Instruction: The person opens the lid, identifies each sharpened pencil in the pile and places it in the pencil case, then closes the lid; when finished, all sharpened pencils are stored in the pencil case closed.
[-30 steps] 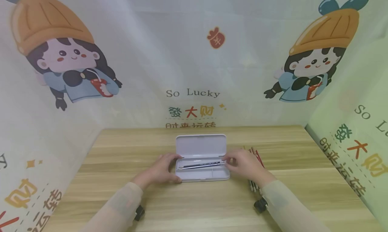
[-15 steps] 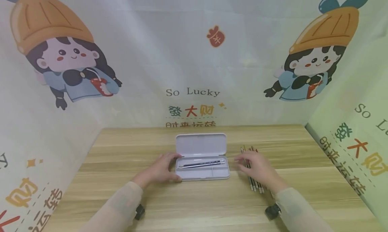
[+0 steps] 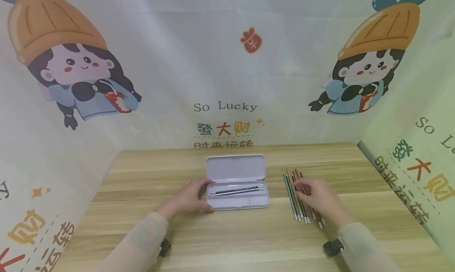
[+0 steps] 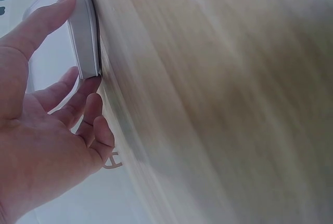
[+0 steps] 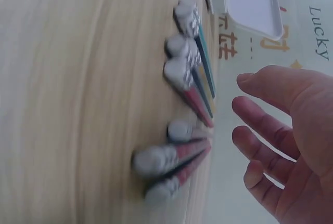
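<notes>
A white pencil case (image 3: 227, 203) lies on the table with its lid raised at the back. My left hand (image 3: 186, 197) holds its left end, thumb at the front corner and fingers at the back. The left wrist view shows the thumb and fingers against the case's side wall (image 4: 86, 31). A couple of dark pencils (image 3: 236, 191) lie together in the case's rear compartment. To the right, my right hand (image 3: 320, 195) hovers over a loose bunch of pencils (image 3: 295, 201). In the right wrist view its relaxed fingers stand apart from the eraser-tipped pencils (image 5: 190, 91), holding nothing.
The front of the case has a divider forming a small right compartment (image 3: 257, 200). Behind the wooden table (image 3: 227, 240) hangs a printed cloth (image 3: 170, 66), which also rises at both sides. A small black device (image 3: 333, 248) sits at the right wrist.
The right hand has let go of a pencil in the case and moved right, over the loose pencils. The left hand stays on the case.
</notes>
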`<state>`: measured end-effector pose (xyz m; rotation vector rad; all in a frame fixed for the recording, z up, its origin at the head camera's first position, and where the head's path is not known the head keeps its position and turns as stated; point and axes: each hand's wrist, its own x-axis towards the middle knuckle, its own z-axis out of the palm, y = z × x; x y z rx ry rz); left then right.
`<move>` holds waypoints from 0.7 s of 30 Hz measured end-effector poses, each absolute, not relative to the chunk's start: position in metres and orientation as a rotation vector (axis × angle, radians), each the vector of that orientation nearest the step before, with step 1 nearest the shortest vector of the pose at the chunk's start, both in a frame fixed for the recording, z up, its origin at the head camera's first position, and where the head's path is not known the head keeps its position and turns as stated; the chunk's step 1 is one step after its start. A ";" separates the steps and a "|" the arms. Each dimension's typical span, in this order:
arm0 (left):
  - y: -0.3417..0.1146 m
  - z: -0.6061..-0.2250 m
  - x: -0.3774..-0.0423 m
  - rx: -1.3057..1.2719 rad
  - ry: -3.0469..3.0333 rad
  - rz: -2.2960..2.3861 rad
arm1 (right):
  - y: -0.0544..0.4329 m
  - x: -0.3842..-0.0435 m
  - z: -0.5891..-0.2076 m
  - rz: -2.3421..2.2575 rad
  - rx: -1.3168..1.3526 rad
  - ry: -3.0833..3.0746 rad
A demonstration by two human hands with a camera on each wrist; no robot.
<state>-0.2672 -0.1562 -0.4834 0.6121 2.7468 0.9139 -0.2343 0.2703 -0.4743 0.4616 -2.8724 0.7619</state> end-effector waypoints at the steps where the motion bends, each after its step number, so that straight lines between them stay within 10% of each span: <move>1: -0.156 -0.483 -0.267 0.614 2.748 0.913 | 0.272 -0.234 -0.474 0.752 0.461 -2.877; 21: -0.156 -0.483 -0.267 0.612 2.732 0.929 | 0.293 -0.229 -0.470 0.692 0.412 -2.979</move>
